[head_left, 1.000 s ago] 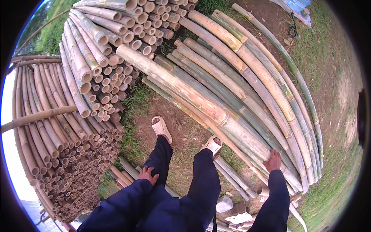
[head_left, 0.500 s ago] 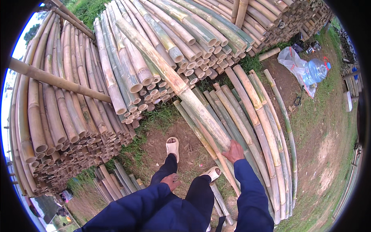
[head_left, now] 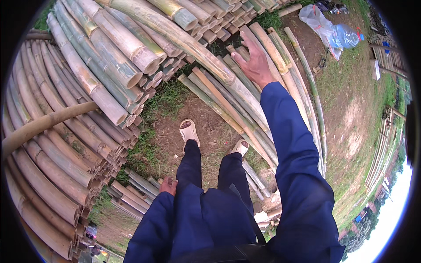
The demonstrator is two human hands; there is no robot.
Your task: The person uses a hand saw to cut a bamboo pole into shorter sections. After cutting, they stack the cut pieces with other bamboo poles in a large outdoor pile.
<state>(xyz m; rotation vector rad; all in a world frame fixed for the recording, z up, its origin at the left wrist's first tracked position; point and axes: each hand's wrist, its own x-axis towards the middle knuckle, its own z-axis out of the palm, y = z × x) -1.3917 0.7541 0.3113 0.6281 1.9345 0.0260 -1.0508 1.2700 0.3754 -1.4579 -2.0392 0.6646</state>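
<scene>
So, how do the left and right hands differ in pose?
The left hand is low beside the left leg; the right hand is raised over bamboo poles. The left's fingers look bent; the right's are spread. Both are bare, below blue sleeves.

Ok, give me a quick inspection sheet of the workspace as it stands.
Surface: bare dirt and grass.
Job's things: long bamboo pole slanting from the stacked poles across the ground row.
Clutter: translucent bag, clear bluish bottle.
Hands: right hand open over the row, gripping nothing; left hand beside the left leg, fingers partly hidden.
Cables: dark cord-like strand near the bag; kind unclear.
Surroundings: more poles farther right; trees and sky beyond.
</scene>
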